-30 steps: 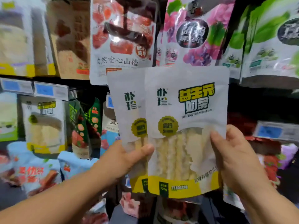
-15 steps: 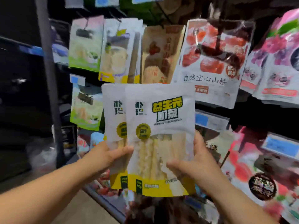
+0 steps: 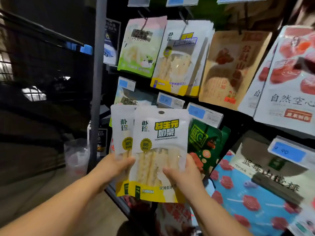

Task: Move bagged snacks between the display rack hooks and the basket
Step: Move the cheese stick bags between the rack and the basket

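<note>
We pinch two white snack bags [image 3: 158, 150], fanned at frame centre: left hand [image 3: 112, 169] and right hand [image 3: 184, 172] fingers clamp the lower edges, probably keeping the hang holes free for a hook.

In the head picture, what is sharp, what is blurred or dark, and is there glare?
Head view: the two white-and-yellow bags, gripped by the left hand and right hand, are sharpest. Head view: the area left of the grey post is dark. Head view: the red-fruit bag at the right edge looks smeared; a small glare spot sits on the hanging yellow-trimmed bag.
</note>
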Tool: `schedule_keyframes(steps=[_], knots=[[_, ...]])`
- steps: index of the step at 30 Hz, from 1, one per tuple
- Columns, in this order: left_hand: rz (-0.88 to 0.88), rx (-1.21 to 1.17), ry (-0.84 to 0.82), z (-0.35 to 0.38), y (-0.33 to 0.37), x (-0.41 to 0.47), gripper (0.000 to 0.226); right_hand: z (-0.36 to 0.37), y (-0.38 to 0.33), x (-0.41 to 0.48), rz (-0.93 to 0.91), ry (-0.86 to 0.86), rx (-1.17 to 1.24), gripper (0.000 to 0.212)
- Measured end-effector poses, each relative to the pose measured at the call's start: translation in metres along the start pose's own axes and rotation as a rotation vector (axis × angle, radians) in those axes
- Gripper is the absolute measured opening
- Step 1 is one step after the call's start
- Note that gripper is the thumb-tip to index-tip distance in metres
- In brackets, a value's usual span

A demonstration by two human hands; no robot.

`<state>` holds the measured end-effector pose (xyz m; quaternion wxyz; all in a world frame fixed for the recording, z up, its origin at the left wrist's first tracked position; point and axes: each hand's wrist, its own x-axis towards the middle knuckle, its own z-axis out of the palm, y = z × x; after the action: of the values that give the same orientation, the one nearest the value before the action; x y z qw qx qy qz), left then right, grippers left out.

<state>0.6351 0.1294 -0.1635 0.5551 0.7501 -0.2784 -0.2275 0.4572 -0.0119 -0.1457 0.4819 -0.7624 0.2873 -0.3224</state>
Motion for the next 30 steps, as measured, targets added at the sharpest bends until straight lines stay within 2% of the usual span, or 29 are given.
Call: schedule_keyframes(steps=[5,8,16,22,30], knots=[[-0.059,0.138,0.038,-0.018,-0.023,0.03,0.029,0.039,0.021,0.016,0.077,0.01,0.054,0.039],[-0.076,0.11,0.078,-0.029,-0.037,0.046,0.025,0.055,0.03,0.024,0.088,0.059,0.08,0.039],[-0.032,0.081,0.19,-0.041,-0.05,0.075,0.025,0.072,0.033,0.056,0.043,0.205,0.103,0.04],[-0.036,0.1,0.181,-0.041,-0.054,0.076,0.032,0.078,0.039,0.072,0.006,0.266,0.094,0.05],[-0.068,0.05,0.19,-0.039,-0.057,0.073,0.026,0.073,0.046,0.088,0.027,0.333,0.05,0.059]])
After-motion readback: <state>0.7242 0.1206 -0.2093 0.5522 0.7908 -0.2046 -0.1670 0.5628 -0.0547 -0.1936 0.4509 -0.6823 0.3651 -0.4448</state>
